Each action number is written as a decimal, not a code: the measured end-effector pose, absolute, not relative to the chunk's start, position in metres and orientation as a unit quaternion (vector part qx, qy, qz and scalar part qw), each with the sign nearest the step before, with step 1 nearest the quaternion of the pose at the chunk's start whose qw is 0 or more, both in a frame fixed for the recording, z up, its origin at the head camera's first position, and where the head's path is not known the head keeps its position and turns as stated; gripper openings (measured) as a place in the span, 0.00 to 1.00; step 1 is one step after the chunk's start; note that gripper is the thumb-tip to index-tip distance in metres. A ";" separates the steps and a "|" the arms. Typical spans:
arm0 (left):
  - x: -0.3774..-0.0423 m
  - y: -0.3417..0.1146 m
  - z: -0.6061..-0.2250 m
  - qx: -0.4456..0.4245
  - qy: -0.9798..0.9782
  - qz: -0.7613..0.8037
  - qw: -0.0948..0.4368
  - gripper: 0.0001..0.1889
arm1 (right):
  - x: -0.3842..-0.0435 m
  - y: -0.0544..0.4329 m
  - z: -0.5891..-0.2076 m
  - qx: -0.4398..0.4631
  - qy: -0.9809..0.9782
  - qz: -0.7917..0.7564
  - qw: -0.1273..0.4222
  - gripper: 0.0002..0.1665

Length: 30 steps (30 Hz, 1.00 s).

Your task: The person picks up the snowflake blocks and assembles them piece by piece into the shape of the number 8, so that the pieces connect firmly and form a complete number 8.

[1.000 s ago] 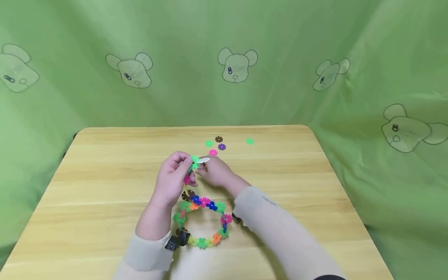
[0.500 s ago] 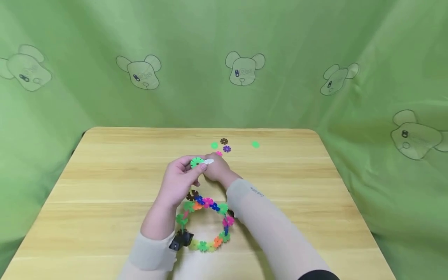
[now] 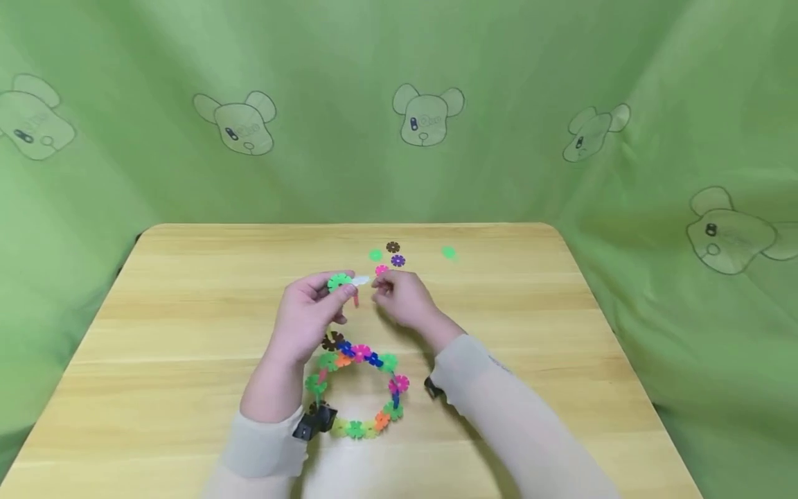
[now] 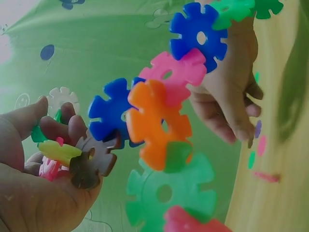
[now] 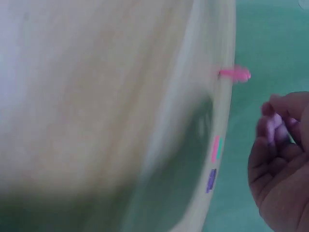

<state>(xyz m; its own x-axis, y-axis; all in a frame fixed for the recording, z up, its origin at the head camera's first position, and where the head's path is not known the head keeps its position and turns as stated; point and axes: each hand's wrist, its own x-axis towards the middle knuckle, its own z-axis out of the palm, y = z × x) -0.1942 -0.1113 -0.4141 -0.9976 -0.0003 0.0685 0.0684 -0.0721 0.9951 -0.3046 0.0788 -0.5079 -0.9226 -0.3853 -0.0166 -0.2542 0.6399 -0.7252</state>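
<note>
Hands are working above the worktop (image 3: 187, 312): the left hand (image 3: 305, 322) is pinching the upper end of a snowflake-disc ring (image 3: 358, 391), whose lower loop is lying on the wood, while the right hand (image 3: 405, 299) is hovering just beside, fingers loosely curled, holding nothing visible. Such a chain is probably handling light yet floppy, so gripping at a joint seems wisest. Loose discs (image 3: 393, 255) are lying beyond.

Plenty of bare surface (image 3: 187, 326) is sitting open left and right of both hands. Straight ahead, loose flower discs (image 3: 391, 255) are cluttering the far side, and the ring of discs (image 3: 358, 391) is blocking the gap between the forearms.
</note>
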 end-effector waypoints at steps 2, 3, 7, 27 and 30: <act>-0.194 -0.116 -0.413 -0.021 -0.675 -0.737 0.031 0.14 | -0.305 0.068 -0.504 -0.195 0.921 -0.327 0.089 0.15; -0.194 -0.117 -0.413 -0.019 -0.672 -0.740 0.032 0.14 | -0.306 0.062 -0.505 -0.202 0.926 -0.303 0.097 0.16; -0.193 -0.114 -0.416 -0.024 -0.670 -0.741 0.019 0.14 | -0.307 0.051 -0.513 -0.204 0.942 -0.236 0.122 0.16; -0.191 -0.110 -0.414 -0.036 -0.674 -0.737 0.028 0.13 | -0.259 0.097 -0.432 -0.205 0.755 -0.622 -0.016 0.12; -0.190 -0.109 -0.413 -0.039 -0.669 -0.741 0.036 0.12 | -0.242 0.104 -0.414 -0.262 0.735 -0.625 -0.030 0.15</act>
